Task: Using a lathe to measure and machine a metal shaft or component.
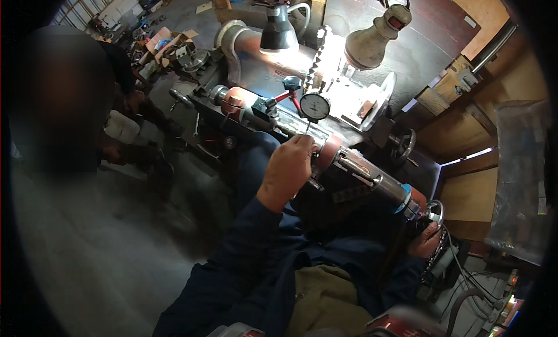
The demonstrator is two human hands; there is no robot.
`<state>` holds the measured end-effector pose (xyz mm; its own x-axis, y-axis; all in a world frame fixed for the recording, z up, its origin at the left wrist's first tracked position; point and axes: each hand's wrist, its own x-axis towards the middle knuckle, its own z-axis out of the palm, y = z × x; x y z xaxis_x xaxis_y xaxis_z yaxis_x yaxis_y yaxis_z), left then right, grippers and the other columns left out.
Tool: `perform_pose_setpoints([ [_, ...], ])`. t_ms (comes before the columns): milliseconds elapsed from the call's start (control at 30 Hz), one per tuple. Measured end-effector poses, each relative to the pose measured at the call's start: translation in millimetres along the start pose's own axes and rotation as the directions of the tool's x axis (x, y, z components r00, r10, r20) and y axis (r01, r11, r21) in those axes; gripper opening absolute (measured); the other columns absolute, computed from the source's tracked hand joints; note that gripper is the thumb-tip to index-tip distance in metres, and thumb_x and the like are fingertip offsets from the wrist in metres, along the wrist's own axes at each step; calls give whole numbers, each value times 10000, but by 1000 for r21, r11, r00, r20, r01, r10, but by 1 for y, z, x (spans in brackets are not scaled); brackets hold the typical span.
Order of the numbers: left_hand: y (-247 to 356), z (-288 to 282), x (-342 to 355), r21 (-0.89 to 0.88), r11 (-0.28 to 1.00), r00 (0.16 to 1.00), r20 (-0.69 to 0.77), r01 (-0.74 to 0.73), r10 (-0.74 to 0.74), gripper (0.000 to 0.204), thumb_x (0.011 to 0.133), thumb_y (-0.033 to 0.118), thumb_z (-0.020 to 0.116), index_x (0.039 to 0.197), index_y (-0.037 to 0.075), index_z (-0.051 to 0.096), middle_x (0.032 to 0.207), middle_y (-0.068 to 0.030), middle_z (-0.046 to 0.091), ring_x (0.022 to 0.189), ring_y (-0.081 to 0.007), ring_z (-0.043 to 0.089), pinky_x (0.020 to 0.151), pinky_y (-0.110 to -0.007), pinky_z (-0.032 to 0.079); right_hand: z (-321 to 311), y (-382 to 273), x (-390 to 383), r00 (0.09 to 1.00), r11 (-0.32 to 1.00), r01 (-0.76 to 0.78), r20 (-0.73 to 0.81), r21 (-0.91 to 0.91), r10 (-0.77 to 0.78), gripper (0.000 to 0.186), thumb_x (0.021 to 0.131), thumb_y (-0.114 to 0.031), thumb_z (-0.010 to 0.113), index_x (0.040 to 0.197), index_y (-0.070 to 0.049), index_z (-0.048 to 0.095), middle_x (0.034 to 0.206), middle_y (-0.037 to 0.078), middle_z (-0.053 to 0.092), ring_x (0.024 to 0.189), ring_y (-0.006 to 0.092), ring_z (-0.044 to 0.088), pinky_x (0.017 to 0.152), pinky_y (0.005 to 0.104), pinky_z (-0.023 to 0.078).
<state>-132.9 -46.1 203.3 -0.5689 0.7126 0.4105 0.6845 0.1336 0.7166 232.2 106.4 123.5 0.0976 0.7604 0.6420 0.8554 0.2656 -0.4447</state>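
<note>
A round dial indicator (315,106) with a pale face hangs from a red jointed arm (282,97) over a long metal machine bed. My left hand (289,167) is closed in a pinch just below the dial, its fingertips on the thin stem (308,128). Beside those fingertips sits a red-brown collar (329,150) on the machine. At the right end of the machine, my right hand (425,242) is closed at the lower rim of a small metal handwheel (435,211); part of its grip is hidden.
Two work lamps, one black (278,32) and one beige (370,42), hang over the machine. Another handwheel (403,147) stands behind it. A person (125,99) crouches at the left by a white container (121,127). Cables (465,270) run down at the right.
</note>
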Motion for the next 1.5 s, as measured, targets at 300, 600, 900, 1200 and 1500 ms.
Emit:
perform_pose_setpoints([
  [300,2,2,-2,100,993,998,22,61,-63,109,885,107,573,834,19,533,819,-202,587,768,-430,567,620,-473,437,-2,10,6,994,992,83,60,98,-90,381,976,-302,485,1031,53,612,849,249,643,748,373,628,654,415,480],
  [600,-5,-5,3,48,998,997,67,-27,24,78,862,75,568,823,18,531,805,-198,583,762,-422,566,622,-474,434,-4,-5,5,999,998,29,12,55,-30,381,977,-297,484,1013,60,614,847,238,644,751,356,626,686,407,488],
  [900,-8,-10,8,60,995,991,117,-74,66,63,857,68,575,834,14,552,796,-182,584,772,-400,571,624,-458,438,-14,23,17,945,958,-14,318,287,-82,362,983,-289,459,1008,40,609,859,231,640,732,349,605,645,419,456],
  [1200,44,19,-34,-124,987,964,-256,-104,69,65,856,89,615,863,38,575,815,-138,603,728,-347,600,632,-423,481,21,110,49,875,739,-209,461,640,-151,432,905,-370,612,1121,4,602,1091,124,638,1005,208,606,836,319,474],
  [1500,17,128,-114,-307,923,671,636,-234,381,89,801,109,606,889,111,619,791,-41,585,829,-244,599,814,-360,402,1,114,28,706,968,-123,667,-217,239,328,839,-263,685,991,27,666,939,116,692,868,199,646,756,342,497],
])
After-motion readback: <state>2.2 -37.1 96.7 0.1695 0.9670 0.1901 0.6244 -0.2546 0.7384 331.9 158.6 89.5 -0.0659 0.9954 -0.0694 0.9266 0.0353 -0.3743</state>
